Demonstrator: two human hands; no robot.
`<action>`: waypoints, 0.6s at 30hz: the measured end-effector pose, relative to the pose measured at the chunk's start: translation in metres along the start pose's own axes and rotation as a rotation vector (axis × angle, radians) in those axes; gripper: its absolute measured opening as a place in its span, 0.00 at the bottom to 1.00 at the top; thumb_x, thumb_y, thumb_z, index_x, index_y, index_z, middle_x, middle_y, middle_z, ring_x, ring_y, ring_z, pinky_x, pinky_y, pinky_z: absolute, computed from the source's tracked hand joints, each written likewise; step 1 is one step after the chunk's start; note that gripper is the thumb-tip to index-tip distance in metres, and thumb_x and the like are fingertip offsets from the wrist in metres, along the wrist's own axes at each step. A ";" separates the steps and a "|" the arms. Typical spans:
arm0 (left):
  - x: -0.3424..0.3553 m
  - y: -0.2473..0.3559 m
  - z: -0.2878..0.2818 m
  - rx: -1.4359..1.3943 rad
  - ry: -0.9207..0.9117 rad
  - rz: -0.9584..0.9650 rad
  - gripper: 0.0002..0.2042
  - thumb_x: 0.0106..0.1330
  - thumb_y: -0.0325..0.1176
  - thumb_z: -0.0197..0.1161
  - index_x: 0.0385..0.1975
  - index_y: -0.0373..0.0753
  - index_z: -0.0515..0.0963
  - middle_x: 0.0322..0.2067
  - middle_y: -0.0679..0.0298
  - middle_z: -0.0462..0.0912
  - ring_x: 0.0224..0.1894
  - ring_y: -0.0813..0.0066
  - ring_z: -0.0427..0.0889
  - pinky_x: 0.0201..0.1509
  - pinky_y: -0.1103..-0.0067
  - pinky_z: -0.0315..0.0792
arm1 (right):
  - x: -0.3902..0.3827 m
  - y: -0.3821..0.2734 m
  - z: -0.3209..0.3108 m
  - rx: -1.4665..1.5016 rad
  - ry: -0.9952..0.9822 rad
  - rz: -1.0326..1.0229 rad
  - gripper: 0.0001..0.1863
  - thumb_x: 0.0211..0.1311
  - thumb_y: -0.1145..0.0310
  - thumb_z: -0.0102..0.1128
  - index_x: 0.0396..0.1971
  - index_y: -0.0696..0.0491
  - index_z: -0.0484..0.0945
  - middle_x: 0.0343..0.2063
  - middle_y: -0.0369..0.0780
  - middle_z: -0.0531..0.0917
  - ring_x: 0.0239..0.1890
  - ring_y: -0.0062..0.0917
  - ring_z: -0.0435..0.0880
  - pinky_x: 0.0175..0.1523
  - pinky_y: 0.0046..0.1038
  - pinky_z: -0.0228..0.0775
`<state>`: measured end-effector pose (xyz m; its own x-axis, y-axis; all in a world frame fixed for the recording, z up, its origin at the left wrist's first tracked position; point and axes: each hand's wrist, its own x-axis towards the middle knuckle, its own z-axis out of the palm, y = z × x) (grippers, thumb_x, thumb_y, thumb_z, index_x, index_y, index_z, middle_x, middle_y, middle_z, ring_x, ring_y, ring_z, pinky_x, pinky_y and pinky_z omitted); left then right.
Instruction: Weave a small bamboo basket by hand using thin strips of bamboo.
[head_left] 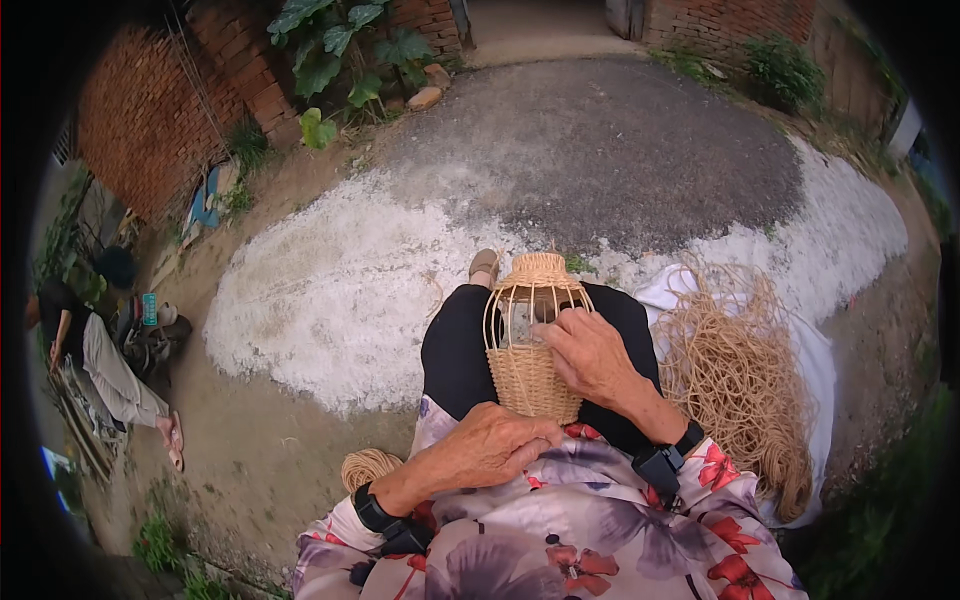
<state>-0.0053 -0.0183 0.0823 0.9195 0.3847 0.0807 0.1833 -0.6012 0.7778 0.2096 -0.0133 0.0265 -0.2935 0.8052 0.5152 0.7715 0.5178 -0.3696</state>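
A pale wicker basket [535, 383] lies on my lap between my dark-trousered legs. Its lower body is closely woven, bare upright stakes run through the middle, and a woven collar tops the far end. My right hand [592, 358] is closed at the basket's right side, thumb and fingers pinched on the stakes just above the weave. Close to the basket's near end, my left hand [505, 440] is curled with its fingers pressed together; whatever it may hold is too small or hidden to make out.
A big tangled heap of cane strands [735, 370] lies on a white cloth [818, 375] to my right. A smaller coil of cane [368, 467] sits by my left forearm. Another person [110, 370] is at the far left, beside a parked vehicle [150, 325]. Brick walls stand beyond.
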 end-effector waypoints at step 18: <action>0.049 -0.060 0.001 0.320 0.508 -0.018 0.11 0.60 0.25 0.61 0.43 0.36 0.78 0.33 0.56 0.78 0.32 0.58 0.80 0.35 0.70 0.74 | -0.046 -0.021 0.014 0.503 0.161 0.241 0.10 0.59 0.79 0.57 0.42 0.58 0.79 0.33 0.45 0.80 0.36 0.38 0.81 0.43 0.31 0.73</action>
<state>0.0291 0.0354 0.0390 0.6481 0.6362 0.4185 0.3658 -0.7421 0.5616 0.1992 -0.0571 0.0002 -0.0228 0.8838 0.4672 0.4315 0.4303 -0.7929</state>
